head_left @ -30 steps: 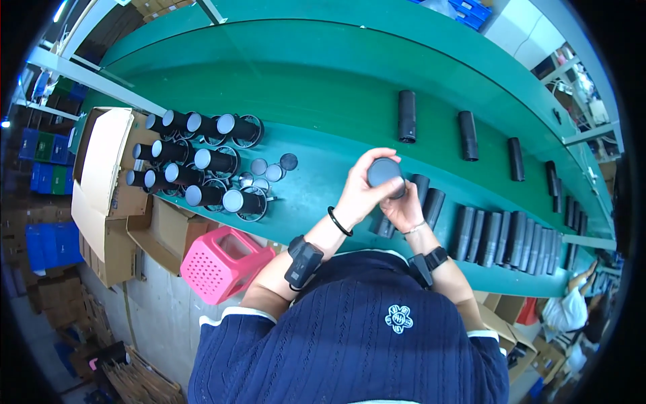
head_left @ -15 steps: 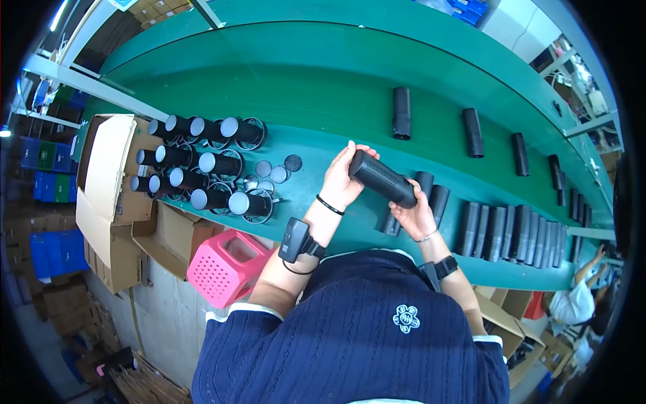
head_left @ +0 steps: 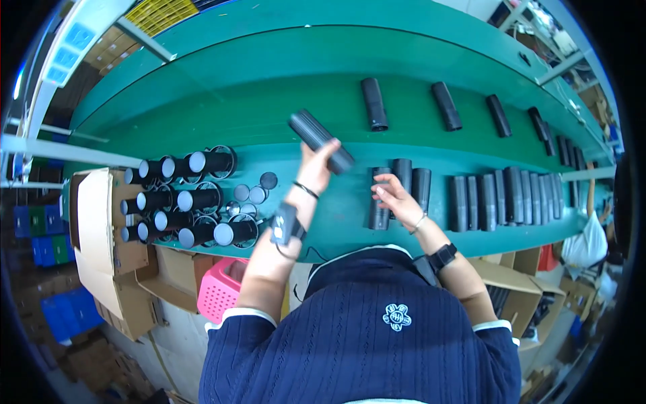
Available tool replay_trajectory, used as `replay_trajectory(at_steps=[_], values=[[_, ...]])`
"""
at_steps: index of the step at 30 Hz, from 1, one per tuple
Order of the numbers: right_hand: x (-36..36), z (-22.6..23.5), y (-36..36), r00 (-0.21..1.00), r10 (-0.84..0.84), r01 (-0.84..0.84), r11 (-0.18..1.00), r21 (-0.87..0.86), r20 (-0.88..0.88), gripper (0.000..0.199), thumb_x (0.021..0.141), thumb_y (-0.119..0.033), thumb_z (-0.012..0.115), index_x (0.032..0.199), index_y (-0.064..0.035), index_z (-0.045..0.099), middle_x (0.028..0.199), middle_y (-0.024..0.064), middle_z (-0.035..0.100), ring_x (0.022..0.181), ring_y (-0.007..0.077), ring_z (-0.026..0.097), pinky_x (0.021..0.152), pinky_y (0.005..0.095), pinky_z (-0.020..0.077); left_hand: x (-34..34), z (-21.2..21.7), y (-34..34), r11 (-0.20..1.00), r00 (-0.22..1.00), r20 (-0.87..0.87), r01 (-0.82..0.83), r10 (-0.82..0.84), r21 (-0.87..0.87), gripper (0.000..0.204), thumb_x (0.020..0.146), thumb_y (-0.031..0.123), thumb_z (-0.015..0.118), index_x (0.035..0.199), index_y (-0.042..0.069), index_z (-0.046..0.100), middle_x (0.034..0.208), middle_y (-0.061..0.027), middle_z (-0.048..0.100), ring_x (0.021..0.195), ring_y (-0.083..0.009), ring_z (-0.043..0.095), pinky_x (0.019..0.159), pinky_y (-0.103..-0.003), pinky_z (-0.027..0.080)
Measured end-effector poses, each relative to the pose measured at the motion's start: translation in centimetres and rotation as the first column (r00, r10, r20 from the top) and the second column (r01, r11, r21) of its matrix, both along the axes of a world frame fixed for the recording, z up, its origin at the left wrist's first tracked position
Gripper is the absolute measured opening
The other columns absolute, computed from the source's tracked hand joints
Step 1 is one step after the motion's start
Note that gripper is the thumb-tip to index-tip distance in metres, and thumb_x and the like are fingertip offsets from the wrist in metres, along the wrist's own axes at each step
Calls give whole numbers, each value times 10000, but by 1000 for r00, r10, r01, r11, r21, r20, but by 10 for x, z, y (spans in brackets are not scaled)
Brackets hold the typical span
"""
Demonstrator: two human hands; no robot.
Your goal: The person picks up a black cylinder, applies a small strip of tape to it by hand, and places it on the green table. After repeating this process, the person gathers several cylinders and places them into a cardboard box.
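Observation:
A black perforated cylinder is held tilted above the bench by my left hand, its fingers wrapped round the lower half. My right hand holds nothing; its fingers are apart and slightly curled. Under and beside that hand are three similar cylinders: one partly covered by the fingers, a middle one and one at the right. Whether my fingertips touch the nearest one, I cannot tell. Grey and dark round discs lie on the bench left of my left hand.
Several black cylinders with pale round ends stand in rows at the left. More black cylinders line the right side and the green far strip. A pink stool and cardboard boxes are below left. A person's arm shows far right.
My right hand has let go of the cylinder and moved away from it. My left hand has carried the cylinder to the left. The view has shifted too.

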State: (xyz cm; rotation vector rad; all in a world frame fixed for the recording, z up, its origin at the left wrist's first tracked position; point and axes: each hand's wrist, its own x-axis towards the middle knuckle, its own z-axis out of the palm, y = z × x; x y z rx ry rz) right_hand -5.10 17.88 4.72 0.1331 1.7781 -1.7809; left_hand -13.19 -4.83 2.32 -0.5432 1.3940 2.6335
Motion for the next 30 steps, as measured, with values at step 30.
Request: replay_trajectory(at_steps=[30], values=[[43, 8, 35, 941, -299, 314, 946, 79, -160, 260, 940, -164, 581, 1162, -29, 592, 921, 9, 603, 754, 69, 560, 662, 207, 455, 77, -14, 55, 492, 643, -152, 391, -751, -778, 739, 601, 76, 779, 1270, 23, 470, 1212, -157, 556, 1161, -283, 543, 992, -374, 435]])
